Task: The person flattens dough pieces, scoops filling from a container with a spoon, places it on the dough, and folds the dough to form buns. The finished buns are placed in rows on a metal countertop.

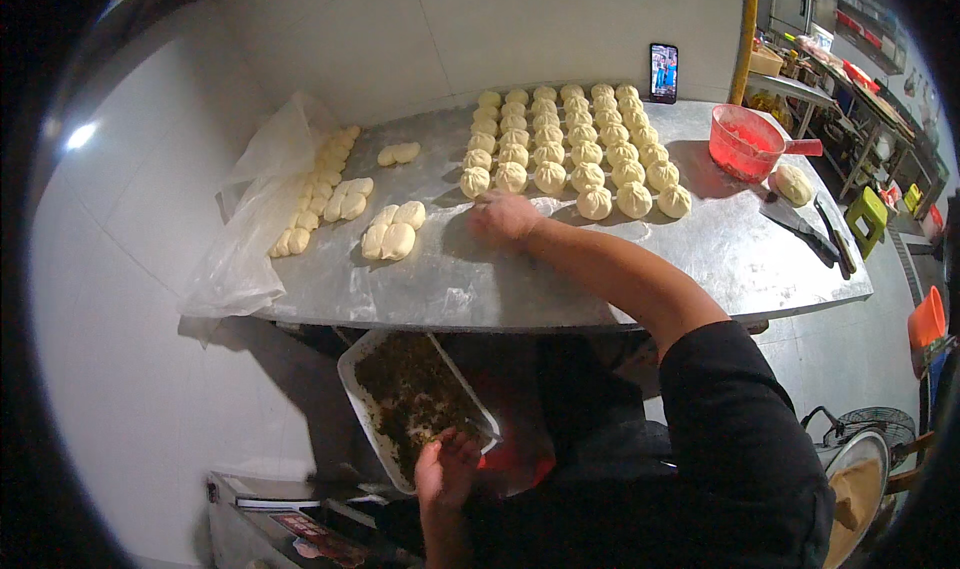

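My right hand (504,220) is over the metal table (435,291), blurred, just in front of the near left end of the rows of pleated buns (550,177). Whether it holds anything is hidden. Below the table edge, my left hand (448,460) is at the near end of a white tray (367,411) of dark chopped filling (412,381); its fingers are bent, and their contents cannot be told. Left of my right hand lie joined dough pieces (394,231), with another cluster (349,199) and a small pair (399,154) behind. More dough (292,240) lies partly under clear plastic sheeting (247,246).
A phone (664,73) leans against the back wall. At the right are a red plastic dipper (742,145), a dough lump (793,185), and dark-handled tools (806,235), one a knife or scraper. A green stool (868,220) and a fan (877,422) stand beyond the table.
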Demonstrator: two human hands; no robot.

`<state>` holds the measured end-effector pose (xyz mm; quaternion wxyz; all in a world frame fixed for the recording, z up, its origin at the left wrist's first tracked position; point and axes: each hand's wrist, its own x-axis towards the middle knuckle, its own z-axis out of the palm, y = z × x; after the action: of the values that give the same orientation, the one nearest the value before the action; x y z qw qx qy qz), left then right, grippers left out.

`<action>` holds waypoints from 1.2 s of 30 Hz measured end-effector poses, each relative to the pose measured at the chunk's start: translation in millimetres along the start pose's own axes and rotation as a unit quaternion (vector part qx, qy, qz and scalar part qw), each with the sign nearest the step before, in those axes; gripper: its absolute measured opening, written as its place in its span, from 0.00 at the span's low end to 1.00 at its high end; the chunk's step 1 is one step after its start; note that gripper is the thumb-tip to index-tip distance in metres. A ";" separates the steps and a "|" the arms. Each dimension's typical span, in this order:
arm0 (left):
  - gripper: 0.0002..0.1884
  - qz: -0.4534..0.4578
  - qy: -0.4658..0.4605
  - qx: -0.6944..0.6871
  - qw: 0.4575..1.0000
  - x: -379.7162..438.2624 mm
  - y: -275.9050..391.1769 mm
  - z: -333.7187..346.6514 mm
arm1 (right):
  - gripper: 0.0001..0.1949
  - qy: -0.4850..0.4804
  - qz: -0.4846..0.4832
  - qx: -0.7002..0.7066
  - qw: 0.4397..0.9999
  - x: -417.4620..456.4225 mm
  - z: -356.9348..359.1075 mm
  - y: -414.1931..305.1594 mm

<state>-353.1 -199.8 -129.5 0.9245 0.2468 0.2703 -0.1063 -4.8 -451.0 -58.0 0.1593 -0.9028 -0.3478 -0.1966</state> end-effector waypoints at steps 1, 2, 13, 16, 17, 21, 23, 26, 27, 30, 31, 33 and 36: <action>0.13 0.000 -0.022 0.016 1.000 1.5 0.2 -5.5 | 0.11 0.006 0.079 -0.028 0.996 -1.5 1.1 4.1; 0.14 -0.001 -0.045 0.032 0.998 6.0 0.2 -15.4 | 0.11 0.016 0.088 -0.032 0.996 -6.7 2.2 7.6; 0.13 -0.025 -0.014 -0.002 1.000 3.0 -7.4 -44.4 | 0.20 -0.208 0.159 0.031 0.965 -39.9 -68.3 -59.4; 0.12 -0.017 -0.054 0.088 0.994 2.1 -12.4 -34.0 | 0.18 -0.180 0.045 -0.011 0.983 -15.8 -5.1 -9.5; 0.12 0.023 -0.079 0.133 0.988 0.5 -13.7 -52.9 | 0.17 -0.145 -0.065 -0.040 0.987 -9.0 -6.6 -41.2; 0.15 0.042 0.006 0.133 0.990 -28.2 -2.5 -20.3 | 0.08 -0.153 -0.060 0.049 0.985 -16.3 -24.4 -56.4; 0.15 0.090 -0.124 0.048 0.987 -31.9 4.0 -3.3 | 0.19 0.029 -0.077 -0.050 0.995 -60.6 -1.9 37.8; 0.12 0.139 -0.056 0.042 0.988 -41.2 17.9 -7.7 | 0.23 -0.116 -0.231 -0.257 0.931 -42.6 18.9 72.1; 0.12 0.178 -0.131 0.017 0.975 -50.4 22.5 -10.7 | 0.22 -0.097 -0.278 -0.228 0.928 -40.6 22.2 85.0; 0.17 0.212 -0.113 0.018 0.971 -76.4 25.4 -26.9 | 0.16 -0.186 -0.201 -0.157 0.949 -18.8 8.9 -13.7; 0.17 0.214 -0.103 0.000 0.971 -76.4 21.8 -28.3 | 0.17 -0.154 -0.092 -0.055 0.982 -20.7 -18.8 -51.5; 0.17 0.159 -0.081 0.020 0.984 -61.6 16.2 -30.2 | 0.28 -0.090 0.025 -0.096 0.991 -38.7 16.4 -9.0; 0.16 0.130 -0.073 0.028 0.988 -32.5 13.0 -15.4 | 0.29 -0.123 0.121 -0.097 0.980 -34.2 -21.7 -62.5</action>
<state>-382.7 -178.6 -117.5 0.9405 0.2970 0.1650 -0.0100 -76.5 -435.4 -45.5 0.0491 -0.9666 -0.2322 -0.0963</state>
